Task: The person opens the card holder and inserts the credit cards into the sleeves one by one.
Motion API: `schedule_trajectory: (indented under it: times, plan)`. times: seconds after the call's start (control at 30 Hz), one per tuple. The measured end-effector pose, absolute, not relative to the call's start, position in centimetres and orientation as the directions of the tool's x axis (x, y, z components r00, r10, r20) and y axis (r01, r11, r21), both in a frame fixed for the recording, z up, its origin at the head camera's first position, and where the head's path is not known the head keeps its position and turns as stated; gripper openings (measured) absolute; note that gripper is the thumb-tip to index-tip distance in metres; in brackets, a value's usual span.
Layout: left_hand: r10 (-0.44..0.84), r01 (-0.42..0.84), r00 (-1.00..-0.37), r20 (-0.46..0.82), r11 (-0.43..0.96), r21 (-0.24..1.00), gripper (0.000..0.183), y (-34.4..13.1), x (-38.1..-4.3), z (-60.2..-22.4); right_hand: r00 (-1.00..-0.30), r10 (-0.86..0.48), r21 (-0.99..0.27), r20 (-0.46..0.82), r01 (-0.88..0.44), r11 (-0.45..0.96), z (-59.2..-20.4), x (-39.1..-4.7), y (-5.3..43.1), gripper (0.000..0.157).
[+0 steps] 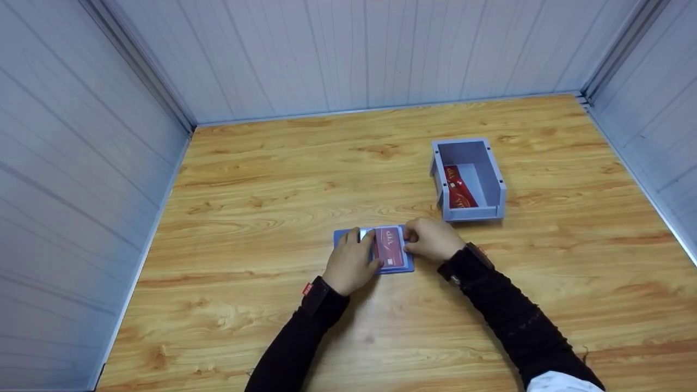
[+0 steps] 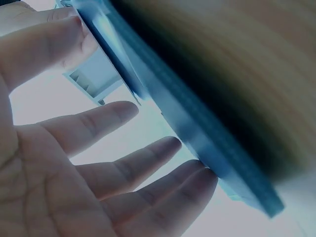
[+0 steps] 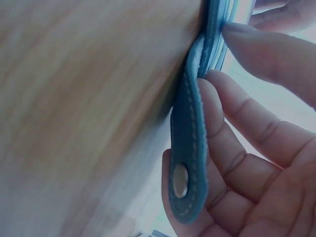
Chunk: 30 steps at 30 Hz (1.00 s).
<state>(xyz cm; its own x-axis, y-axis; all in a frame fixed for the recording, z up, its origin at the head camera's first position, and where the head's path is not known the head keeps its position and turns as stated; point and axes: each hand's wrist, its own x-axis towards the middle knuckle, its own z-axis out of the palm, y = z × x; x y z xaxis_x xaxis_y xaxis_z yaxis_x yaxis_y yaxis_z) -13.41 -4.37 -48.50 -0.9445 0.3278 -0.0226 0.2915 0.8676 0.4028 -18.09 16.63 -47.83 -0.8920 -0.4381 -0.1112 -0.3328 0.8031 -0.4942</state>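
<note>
A blue card holder (image 1: 409,267) lies open on the table, a red VIP card (image 1: 389,246) showing in its clear sleeve. My left hand (image 1: 351,265) rests over its left part; in the left wrist view the fingers (image 2: 148,155) are spread and fairly straight, some tips touching the holder. At the right edge, my right hand (image 1: 434,239) pinches the holder's layers between thumb and curled fingers. Close up in the right wrist view, a stitched strap (image 3: 190,113) with a metal snap (image 3: 180,180) hangs beside those fingers. Which layers are pinched is hard to tell.
A grey open-front bin (image 1: 493,212) stands behind my right hand, with red VIP cards (image 1: 460,191) inside along its left side. The wood-grain table (image 1: 245,218) is bounded by pale panel walls (image 1: 348,54) at the back and both sides.
</note>
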Motion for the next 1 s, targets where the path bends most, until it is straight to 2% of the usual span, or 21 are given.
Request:
schedule_trajectory:
  times: [0.53, 0.77, 1.0]
  plan:
    - [0.349, 0.31, -0.937, -0.034, 0.869, 0.385, 0.061, -4.5, -13.7, -48.6, -0.884, -0.456, -0.538, -0.1, -0.337, 0.773, -47.5, -18.3, 17.2, 0.018]
    - [0.351, 0.311, -0.936, -0.035, 0.869, 0.385, 0.061, -4.5, -13.7, -48.6, -0.904, -0.426, -0.603, -0.039, -0.318, 0.731, -45.5, -18.3, 18.4, 0.022]
    - [0.351, 0.312, -0.936, -0.034, 0.869, 0.385, 0.061, -4.5, -13.7, -48.6, -0.944, -0.328, -0.632, 0.031, -0.273, 0.725, -42.6, -19.0, 20.3, 0.028]
